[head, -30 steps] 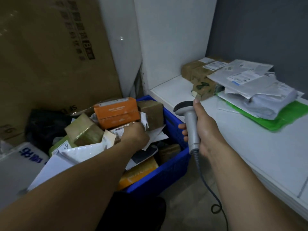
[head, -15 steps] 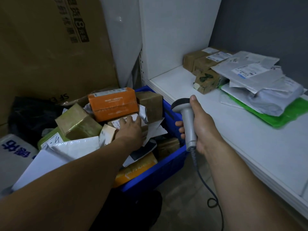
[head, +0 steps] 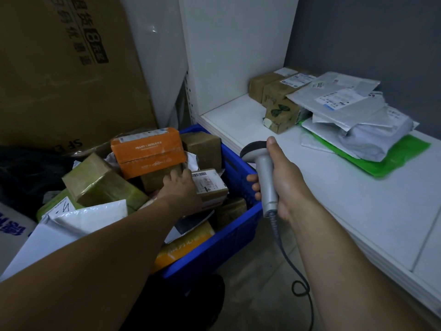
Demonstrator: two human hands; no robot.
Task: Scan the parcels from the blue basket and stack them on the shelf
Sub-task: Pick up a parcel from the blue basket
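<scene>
The blue basket (head: 235, 231) sits low at centre-left, heaped with parcels. My left hand (head: 181, 187) reaches into it and grips a small brown box with a white barcode label (head: 210, 186), just below an orange box (head: 148, 149). A tape-wrapped brown box (head: 100, 182) and white mailers (head: 78, 223) lie to the left. My right hand (head: 284, 185) holds a grey handheld scanner (head: 263, 170) upright beside the basket's right rim, its cable hanging down. The white shelf (head: 334, 199) runs along the right.
On the shelf's far end lie brown boxes (head: 276, 96) and a pile of white mailers (head: 353, 115) on a green bag (head: 403, 154). A huge cardboard carton (head: 66, 68) leans behind the basket. A black bag (head: 26, 177) is at far left. Bare floor (head: 260, 295) lies below.
My left hand has shifted right within the basket, off the parcels under the orange box and onto the labelled small box. The scanner hand has stayed near the basket rim.
</scene>
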